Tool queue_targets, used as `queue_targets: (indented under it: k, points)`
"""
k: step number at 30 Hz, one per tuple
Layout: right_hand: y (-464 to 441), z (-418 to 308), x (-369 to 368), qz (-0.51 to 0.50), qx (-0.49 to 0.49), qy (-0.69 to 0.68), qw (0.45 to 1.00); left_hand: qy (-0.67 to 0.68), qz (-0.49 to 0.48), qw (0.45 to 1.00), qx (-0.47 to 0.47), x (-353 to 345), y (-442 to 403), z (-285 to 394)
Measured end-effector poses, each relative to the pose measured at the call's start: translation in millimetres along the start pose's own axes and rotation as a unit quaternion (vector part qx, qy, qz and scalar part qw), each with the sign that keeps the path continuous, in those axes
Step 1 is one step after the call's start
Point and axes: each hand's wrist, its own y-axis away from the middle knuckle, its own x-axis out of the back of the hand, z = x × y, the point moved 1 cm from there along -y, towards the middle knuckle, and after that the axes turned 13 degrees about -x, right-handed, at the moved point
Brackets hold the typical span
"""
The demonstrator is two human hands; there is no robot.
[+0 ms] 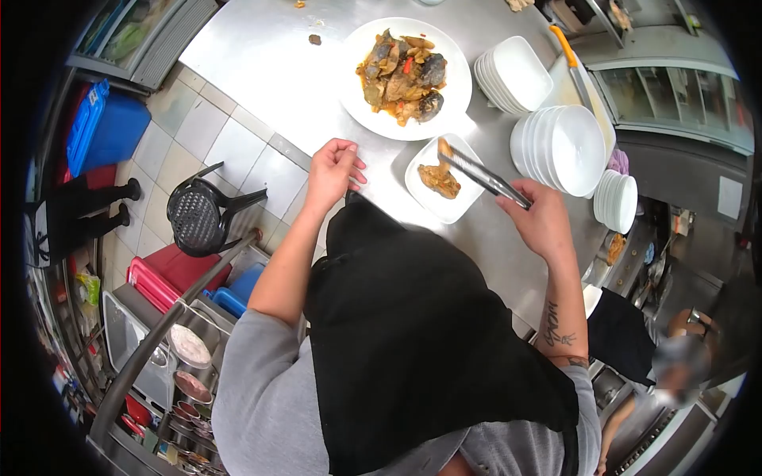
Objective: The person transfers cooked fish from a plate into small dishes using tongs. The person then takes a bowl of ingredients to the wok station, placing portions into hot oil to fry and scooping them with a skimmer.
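Steel counter (262, 63): I see its left edge slant down to the left hand (332, 170), with an open stretch of metal left of the large plate (352, 103).
Large plate: round, white, heaped with saucy food (401, 75), its rim just beside the small dish (463, 200).
Small dish: square, white, near the counter's front edge.
Browned food (440, 181): inside the small dish, under the tongs (484, 176).
Right hand (540, 218): grasping the tongs; I cannot tell whether their tips pinch the food.
Left hand: released, fingers loosely curled, by the edge.
Right side: tighter room, bounded by square dishes (520, 75) and round bowls (575, 151), both stacked.
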Motion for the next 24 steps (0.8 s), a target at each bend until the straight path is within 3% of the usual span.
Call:
queue_targets:
  k: [4,7,10,13,20,24]
  points:
    - [4.8,17.4,-2.9,-0.004,-0.007,0.108,0.994,-0.014,-0.009,1.000,-0.005,1.3,-0.2,-3.2]
    - [-1.0,13.4,7.5,0.008,0.011,0.092,0.996,-0.029,-0.010,0.999,0.012,-0.1,-0.9,0.4]
    - [-13.4,-19.2,26.0,0.085,0.118,0.132,0.981,-0.030,-0.016,0.999,0.004,-0.2,-0.1,-0.8]
    - [-43.5,-49.9,30.7,0.150,0.239,0.178,0.943,-0.026,-0.017,1.000,0.005,1.0,-1.8,-2.8]
    - [-105.9,-129.5,12.0,0.100,0.261,0.429,0.859,-0.008,0.005,1.000,0.013,-0.2,-0.9,-0.1]
    - [-111.9,-149.5,5.0,0.102,0.315,0.462,0.822,-0.009,0.007,1.000,0.013,0.5,-0.9,-2.4]
